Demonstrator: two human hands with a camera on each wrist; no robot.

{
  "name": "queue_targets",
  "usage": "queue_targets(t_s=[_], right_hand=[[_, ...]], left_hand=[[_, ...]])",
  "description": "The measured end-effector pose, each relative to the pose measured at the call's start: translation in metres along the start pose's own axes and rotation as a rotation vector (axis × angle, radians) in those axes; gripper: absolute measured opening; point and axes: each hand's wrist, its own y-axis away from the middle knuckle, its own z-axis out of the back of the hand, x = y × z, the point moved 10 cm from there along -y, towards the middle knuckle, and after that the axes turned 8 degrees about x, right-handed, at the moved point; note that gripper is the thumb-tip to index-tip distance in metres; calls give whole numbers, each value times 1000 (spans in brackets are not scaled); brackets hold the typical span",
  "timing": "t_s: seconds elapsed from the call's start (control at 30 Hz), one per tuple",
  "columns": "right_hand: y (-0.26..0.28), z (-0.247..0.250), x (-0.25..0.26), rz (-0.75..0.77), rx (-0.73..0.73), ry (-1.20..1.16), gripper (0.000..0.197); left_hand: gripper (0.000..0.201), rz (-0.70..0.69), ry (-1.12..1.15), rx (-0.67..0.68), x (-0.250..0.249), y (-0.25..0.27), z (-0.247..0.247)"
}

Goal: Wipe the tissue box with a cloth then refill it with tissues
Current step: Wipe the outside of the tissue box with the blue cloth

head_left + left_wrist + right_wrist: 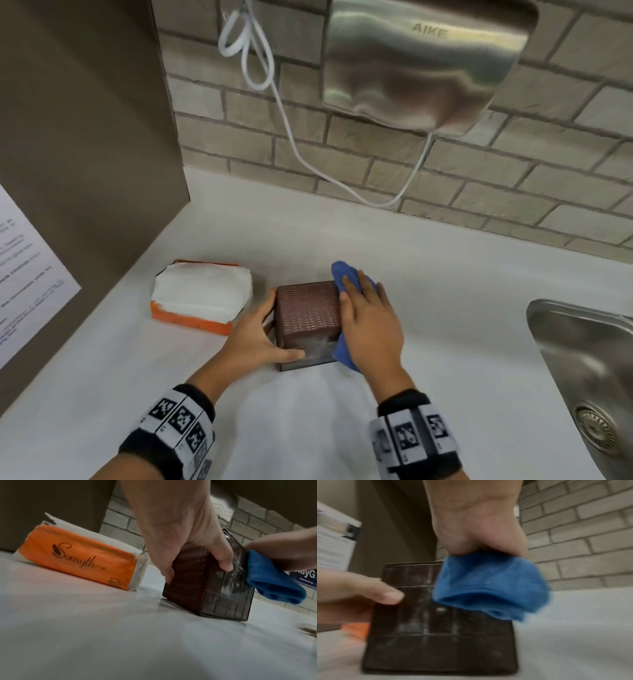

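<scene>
The box (307,313), a dark woven-pattern cube, stands on the white table (308,428) near the middle, between the two hands. The left hand (255,337) clamps it from the left: thumb on the near face, fingers curled round the left side, as the left wrist view shows. That hold looks meant to brace the box so it does not slide while the other side is rubbed.

The right hand (368,323) lies along the right side of the box with the blue cloth (344,274) under its palm and fingers. In the right wrist view the grip bunches the cloth, fingers curled over its upper fold, with the loose end hanging against the near right edge of the box. The cloth touches the box there; the near face shows pale smears, so by my judgement wiping is in hand and not finished.

The tissues (202,293), an orange pack with its white stack showing on top, lie just left of the box and a little farther back, within easy reach of the left hand for the refill, which has not begun. The box opening is not visible from here.

To the right, a steel sink (582,359) is set into the table. A metal dryer (421,61) hangs on the far brick wall, its white cord (291,137) drooping below it.
</scene>
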Motion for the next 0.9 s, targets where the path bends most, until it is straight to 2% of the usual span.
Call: queue_targets(t_s=[0.07, 0.1, 0.17, 0.2, 0.23, 0.3, 0.37, 0.4, 0.47, 0.53, 0.57, 0.63, 0.67, 0.73, 0.77, 0.8, 0.87, 0.9], right_hand=[[6, -6, 36, 13, 14, 117, 53], [11, -13, 62, 59, 21, 156, 53], [24, -29, 109, 188, 29, 179, 54], [29, -35, 124, 237, 63, 176, 53], [31, -36, 129, 262, 96, 179, 51], [27, -28, 113, 278, 78, 206, 46], [18, -17, 73, 201, 85, 177, 44], [12, -8, 52, 146, 63, 168, 45], [5, 3, 31, 66, 13, 155, 48], [7, -2, 47, 37, -21, 197, 49], [11, -7, 66, 65, -38, 226, 49], [23, -23, 111, 197, -51, 259, 48], [29, -30, 126, 258, -20, 263, 46], [34, -28, 130, 316, -20, 263, 43], [31, -21, 119, 315, -57, 244, 42], [25, -15, 99, 262, -41, 188, 41], [11, 3, 49, 99, -59, 135, 42], [4, 6, 22, 44, -59, 81, 43]], left_hand=[[104, -9, -2, 9, -1, 0, -1], [88, -8, -16, -12, -2, -1, 1], [34, -29, -46, -131, -9, 1, 10], [19, -30, -76, -183, -10, 2, 15], [21, -32, -126, -199, -13, 4, 16], [45, -59, -179, -145, -17, 4, 11], [86, -51, -126, -69, -13, 3, 6], [98, -46, -108, -47, -11, 3, 4], [106, -40, -123, -27, -11, 2, 3], [100, -19, -124, -19, -7, 1, 4], [87, -6, -119, -32, -7, 1, 4], [46, -19, -98, -119, -9, 1, 10], [34, -11, -105, -158, -7, 1, 13], [26, -9, -188, -182, -8, 2, 14], [31, -8, -191, -157, -8, 2, 12], [49, 9, -157, -106, -4, 1, 7], [100, 36, -88, -21, 0, 1, 0], [111, 45, -68, -15, 0, 1, 0]])
